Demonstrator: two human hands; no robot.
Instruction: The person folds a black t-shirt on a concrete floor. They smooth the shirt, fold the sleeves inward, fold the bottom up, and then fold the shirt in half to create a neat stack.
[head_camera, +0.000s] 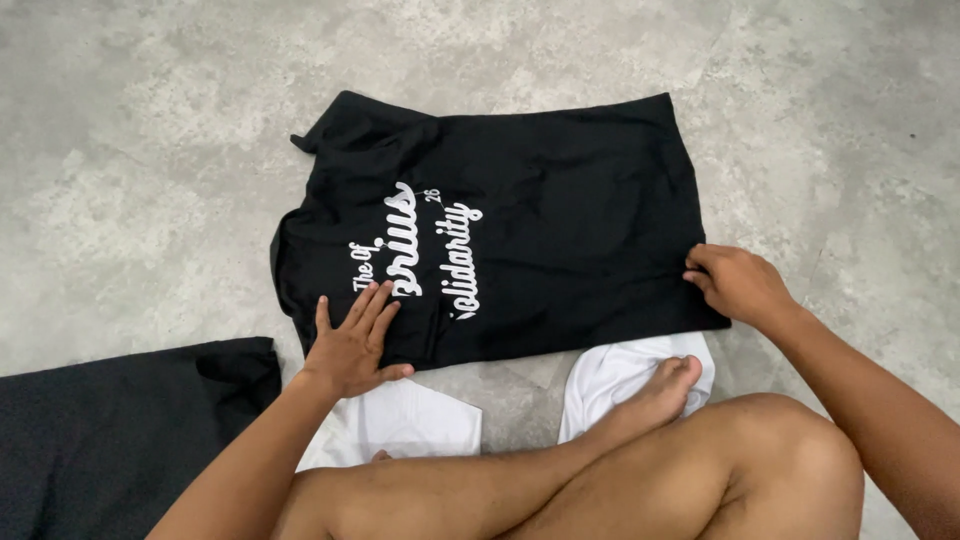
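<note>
A black T-shirt with white script lettering lies spread on the grey concrete floor, partly folded. My left hand presses flat on its near edge, fingers apart, beside the lettering. My right hand pinches the shirt's right hem corner, fingers curled on the fabric. I sit cross-legged, and my bare foot rests just below the shirt.
A white garment lies under my legs, with another part of white cloth to the left. A second black cloth lies at the lower left. Bare concrete floor surrounds everything.
</note>
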